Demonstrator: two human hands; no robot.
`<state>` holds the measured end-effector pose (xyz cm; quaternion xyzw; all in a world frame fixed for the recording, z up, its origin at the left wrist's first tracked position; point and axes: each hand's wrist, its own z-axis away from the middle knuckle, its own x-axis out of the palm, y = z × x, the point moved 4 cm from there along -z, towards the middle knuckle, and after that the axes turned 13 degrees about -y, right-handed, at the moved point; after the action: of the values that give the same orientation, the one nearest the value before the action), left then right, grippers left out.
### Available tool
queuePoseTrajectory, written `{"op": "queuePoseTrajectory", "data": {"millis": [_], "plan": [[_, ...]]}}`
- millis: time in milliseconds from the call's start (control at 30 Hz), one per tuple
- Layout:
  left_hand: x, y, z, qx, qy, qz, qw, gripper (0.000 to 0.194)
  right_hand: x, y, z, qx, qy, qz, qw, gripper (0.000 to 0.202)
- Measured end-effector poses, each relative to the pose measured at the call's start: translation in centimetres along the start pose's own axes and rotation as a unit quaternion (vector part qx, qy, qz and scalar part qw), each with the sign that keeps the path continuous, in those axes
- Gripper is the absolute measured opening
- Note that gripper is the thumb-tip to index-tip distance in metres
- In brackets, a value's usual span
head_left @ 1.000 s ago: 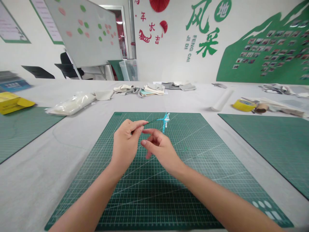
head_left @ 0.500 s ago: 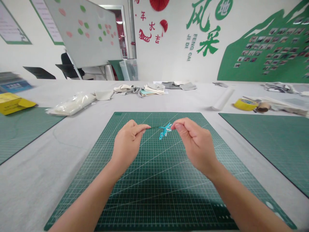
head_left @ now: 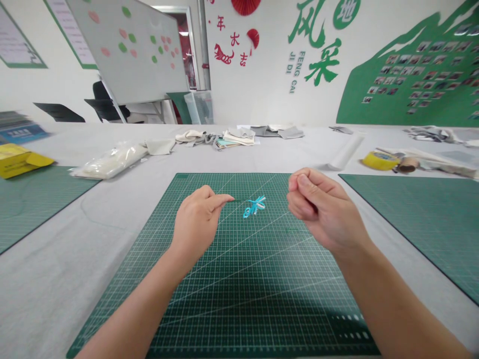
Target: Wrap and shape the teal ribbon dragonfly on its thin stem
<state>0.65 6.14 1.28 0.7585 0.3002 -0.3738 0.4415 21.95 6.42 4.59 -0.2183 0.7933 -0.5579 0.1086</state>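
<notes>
Left hand (head_left: pixel 196 219) pinches thin, dark stem (head_left: pixel 239 200) of loopy blue-and-white ornament (head_left: pixel 257 203); right hand (head_left: pixel 325 209) curls into rounded fist.

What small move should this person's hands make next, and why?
Perhaps bring the right hand nearer the blue ornament: the left hand pinches its thin dark stem, while the right, curled closed, is visibly apart from it.

Gap between blue ornament (head_left: pixel 256 203) and right fingers (head_left: pixel 302 205), left fingers (head_left: pixel 221 200) blocking leftward

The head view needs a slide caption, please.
Left hand pinches a blue ornament by its stem over a cutting mat, right hand apart.
</notes>
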Motion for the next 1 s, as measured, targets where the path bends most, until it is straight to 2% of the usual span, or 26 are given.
{"op": "queuePoseTrajectory", "data": {"millis": [167, 333, 400, 467, 533, 600, 667, 767, 833, 933, 1000], "plan": [[0.4, 0.3, -0.2, 0.021, -0.101, 0.093, 0.990, 0.027, -2.3, 0.6, -0.7, 0.017, 0.029, -0.077, 0.996, 0.017], [0.7, 0.9, -0.3, 0.038, -0.179, 0.221, 0.958, 0.024, -5.4, 3.9, -1.2, 0.073, 0.096, -0.083, 0.989, 0.015], [0.6, 1.1, -0.3, 0.032, -0.189, 0.253, 0.948, 0.021, -6.1, 5.8, -1.2, 0.127, 0.113, -0.040, 0.985, 0.016], [0.5, 1.1, -0.3, 0.018, -0.191, 0.274, 0.942, 0.020, -6.1, 7.8, -1.2, 0.205, 0.103, 0.026, 0.973, 0.017], [0.5, 0.9, -0.2, -0.003, -0.180, 0.293, 0.939, 0.018, -5.8, 9.4, -1.1, 0.260, 0.078, 0.129, 0.954, 0.020], [0.4, 0.5, -0.2, -0.029, -0.152, 0.309, 0.938, 0.017, -5.2, 10.4, -1.3, 0.273, 0.025, 0.254, 0.928, 0.022], [0.4, 0.0, -0.3, -0.051, -0.122, 0.313, 0.941, 0.017, -4.7, 11.1, -1.3, 0.270, -0.011, 0.332, 0.904, 0.022], [0.4, -0.6, -0.3, -0.069, -0.098, 0.315, 0.942, 0.018, -4.4, 11.5, -1.0, 0.269, -0.021, 0.373, 0.888, 0.021], [0.5, -0.8, -0.4, -0.077, -0.092, 0.332, 0.935, 0.017, -4.1, 10.8, -1.0, 0.207, -0.008, 0.417, 0.885, 0.018], [0.6, -0.7, -0.4, -0.097, -0.090, 0.368, 0.920, 0.015, -2.5, 9.2, -1.1, 0.061, 0.015, 0.412, 0.909, 0.042], [0.8, -0.6, -0.4, -0.111, -0.094, 0.391, 0.909, 0.015, -1.1, 8.8, -1.1, 0.034, -0.006, 0.303, 0.952, 0.048]]}}
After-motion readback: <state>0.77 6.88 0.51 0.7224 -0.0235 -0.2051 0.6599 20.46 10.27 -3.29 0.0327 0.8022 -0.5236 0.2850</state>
